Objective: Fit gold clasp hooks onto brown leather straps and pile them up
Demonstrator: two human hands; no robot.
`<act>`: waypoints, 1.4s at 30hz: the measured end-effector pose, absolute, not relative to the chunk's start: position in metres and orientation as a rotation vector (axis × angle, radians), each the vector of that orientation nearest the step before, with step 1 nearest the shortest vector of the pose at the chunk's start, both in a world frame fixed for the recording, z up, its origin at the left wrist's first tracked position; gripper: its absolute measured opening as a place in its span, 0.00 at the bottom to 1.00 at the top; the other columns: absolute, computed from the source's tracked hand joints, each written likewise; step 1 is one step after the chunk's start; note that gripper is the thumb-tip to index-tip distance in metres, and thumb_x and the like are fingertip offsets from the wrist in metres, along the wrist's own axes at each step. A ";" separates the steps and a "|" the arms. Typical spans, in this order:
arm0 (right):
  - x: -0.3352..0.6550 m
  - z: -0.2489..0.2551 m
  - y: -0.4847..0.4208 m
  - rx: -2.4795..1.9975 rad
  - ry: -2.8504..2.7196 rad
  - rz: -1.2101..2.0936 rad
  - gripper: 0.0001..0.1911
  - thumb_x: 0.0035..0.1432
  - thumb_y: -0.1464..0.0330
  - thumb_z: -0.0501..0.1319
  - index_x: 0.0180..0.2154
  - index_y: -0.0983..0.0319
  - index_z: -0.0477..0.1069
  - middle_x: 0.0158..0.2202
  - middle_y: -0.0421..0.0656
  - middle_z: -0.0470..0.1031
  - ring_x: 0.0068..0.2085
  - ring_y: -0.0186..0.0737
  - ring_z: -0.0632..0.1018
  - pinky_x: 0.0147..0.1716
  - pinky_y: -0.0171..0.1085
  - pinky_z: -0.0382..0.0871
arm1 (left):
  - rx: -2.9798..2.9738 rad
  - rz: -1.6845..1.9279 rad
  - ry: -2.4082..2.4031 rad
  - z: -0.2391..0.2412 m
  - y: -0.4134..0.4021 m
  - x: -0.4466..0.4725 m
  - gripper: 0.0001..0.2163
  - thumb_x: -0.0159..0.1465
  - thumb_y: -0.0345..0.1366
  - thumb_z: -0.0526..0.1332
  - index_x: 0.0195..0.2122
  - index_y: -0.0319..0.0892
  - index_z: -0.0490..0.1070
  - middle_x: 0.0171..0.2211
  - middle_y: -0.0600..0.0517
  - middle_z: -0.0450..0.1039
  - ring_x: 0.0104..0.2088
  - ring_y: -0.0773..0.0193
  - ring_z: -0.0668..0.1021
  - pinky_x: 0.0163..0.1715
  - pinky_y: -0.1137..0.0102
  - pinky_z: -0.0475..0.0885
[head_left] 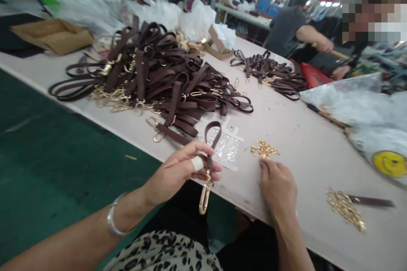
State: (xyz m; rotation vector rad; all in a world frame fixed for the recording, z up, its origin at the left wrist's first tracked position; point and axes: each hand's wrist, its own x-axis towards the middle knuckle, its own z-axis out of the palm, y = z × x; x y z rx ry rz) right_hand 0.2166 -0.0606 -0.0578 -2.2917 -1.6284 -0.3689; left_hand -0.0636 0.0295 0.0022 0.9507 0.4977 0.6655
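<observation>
On the far left of the counter [302, 135], well beyond the left hand [182, 169], lies an open brown paper bag [52, 36]. Next comes a large heap of dark brown straps [159, 76] with gold fittings, just beyond that hand. The left hand, a white wrap [197, 163] round one finger, is closed on a looped brown strap [218, 135]; the loop stands above the fingers and a gold clip [204, 199] hangs below them. Between the two hands lies a clear sheet of packets [227, 148]. Small gold pieces [264, 149] sit at the tips of the right hand [280, 186]; its fingers are bunched, though I can't tell whether they pinch one. Beyond it is a smaller strap pile [269, 72], with a co-worker [286, 25] behind. To its right lie a heap of gold hardware [345, 209] and a flat brown strip [372, 201].
</observation>
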 end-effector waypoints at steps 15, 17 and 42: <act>0.230 -0.040 -0.050 -2.559 -1.373 0.056 0.17 0.60 0.61 0.54 0.43 0.58 0.77 0.38 0.49 0.81 0.39 0.50 0.78 0.40 0.44 0.66 | 0.979 0.534 0.603 -0.006 0.009 -0.038 0.22 0.62 0.29 0.61 0.55 0.44 0.56 0.46 0.44 0.77 0.34 0.59 0.83 0.29 0.70 0.74; 0.230 -0.042 -0.051 -2.469 -1.424 0.039 0.18 0.59 0.60 0.54 0.43 0.60 0.78 0.39 0.50 0.80 0.40 0.50 0.78 0.42 0.45 0.66 | 0.974 0.565 0.631 -0.009 0.007 -0.036 0.25 0.62 0.30 0.62 0.59 0.44 0.55 0.46 0.44 0.77 0.36 0.59 0.83 0.30 0.70 0.73; 0.131 -0.030 -0.094 -1.526 -0.704 0.941 0.13 0.52 0.60 0.71 0.36 0.61 0.78 0.31 0.42 0.81 0.32 0.40 0.82 0.37 0.40 0.80 | 1.026 0.510 0.658 -0.018 -0.010 -0.019 0.16 0.61 0.32 0.61 0.51 0.42 0.77 0.42 0.48 0.81 0.35 0.65 0.79 0.30 0.73 0.68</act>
